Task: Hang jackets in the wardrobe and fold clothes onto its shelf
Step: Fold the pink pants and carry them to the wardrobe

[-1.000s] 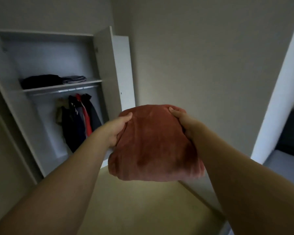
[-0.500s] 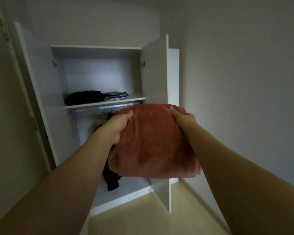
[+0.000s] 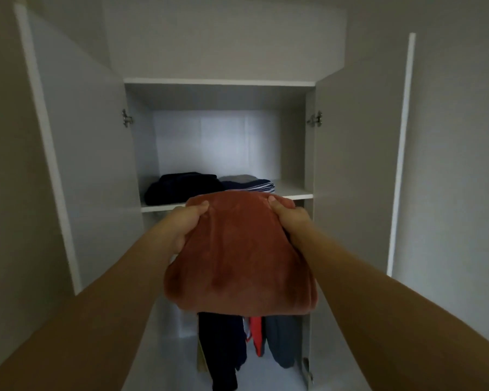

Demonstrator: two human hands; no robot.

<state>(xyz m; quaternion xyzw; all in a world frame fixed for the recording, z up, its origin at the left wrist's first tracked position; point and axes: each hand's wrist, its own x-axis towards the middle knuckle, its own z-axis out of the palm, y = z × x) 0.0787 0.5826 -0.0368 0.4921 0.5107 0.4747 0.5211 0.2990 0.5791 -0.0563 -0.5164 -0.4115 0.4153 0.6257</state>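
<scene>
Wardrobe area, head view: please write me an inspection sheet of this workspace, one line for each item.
Surface: white wardrobe shelf, bare at its right end.
Job's things: folded rust-red fleece garment held in front of the shelf edge; folded black garment and folded grey-and-navy striped garment lie side by side on the shelf; dark and red hanging jackets below.
Clutter: nothing seen.
Hands: left hand and right hand each grip the fleece garment's top corners.
Cables: nothing seen.
Surroundings: both white wardrobe doors stand open; plain grey walls.
</scene>
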